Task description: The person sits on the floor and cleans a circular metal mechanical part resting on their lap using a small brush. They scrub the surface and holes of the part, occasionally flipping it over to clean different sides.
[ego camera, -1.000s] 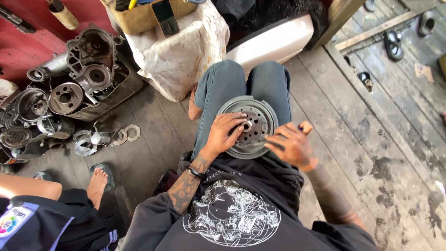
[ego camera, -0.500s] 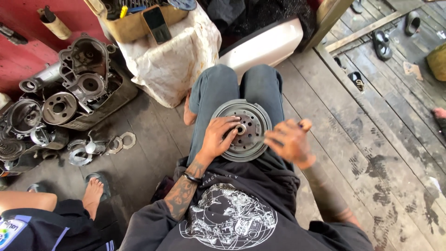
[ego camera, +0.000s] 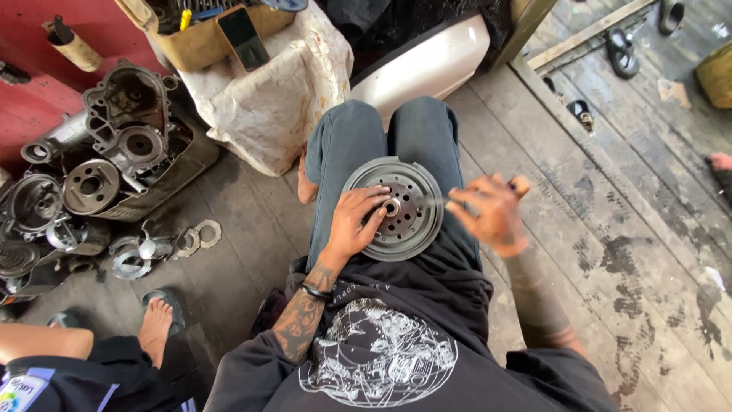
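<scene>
While you sit on the plank floor (ego camera: 610,229) with your knees drawn up, the round grey metal disc (ego camera: 415,177) lies flat across your lap, resting on your grey trousers (ego camera: 358,137). Your left hand (ego camera: 357,223) is pressed on the disc's face, fingers (ego camera: 379,194) spread flat and released, their tips reaching the small hub (ego camera: 392,207) at the centre; it grasps nothing, it just lies on the plate. Your right hand (ego camera: 492,212) is up just beside the disc's right edge, blurred, fingers curled around a thin tool (ego camera: 442,200) whose tip points in toward the hub. A small dark knob pokes out past your knuckles at the top of that hand. I cannot tell whether the tool's tip touches the disc.

Off to your left, a heap of metal engine casings (ego camera: 114,145) sits in a tray against the red wall, with loose rings and washers (ego camera: 191,236) scattered on the floor just in front. A white sack (ego camera: 267,91) stands beyond your knees, a cardboard box (ego camera: 202,38) of tools on top of it. Another person's bare foot (ego camera: 156,324) in a sandal rests on the floor at lower left, well apart from your hands. More sandals (ego camera: 621,53) lie at upper right.
</scene>
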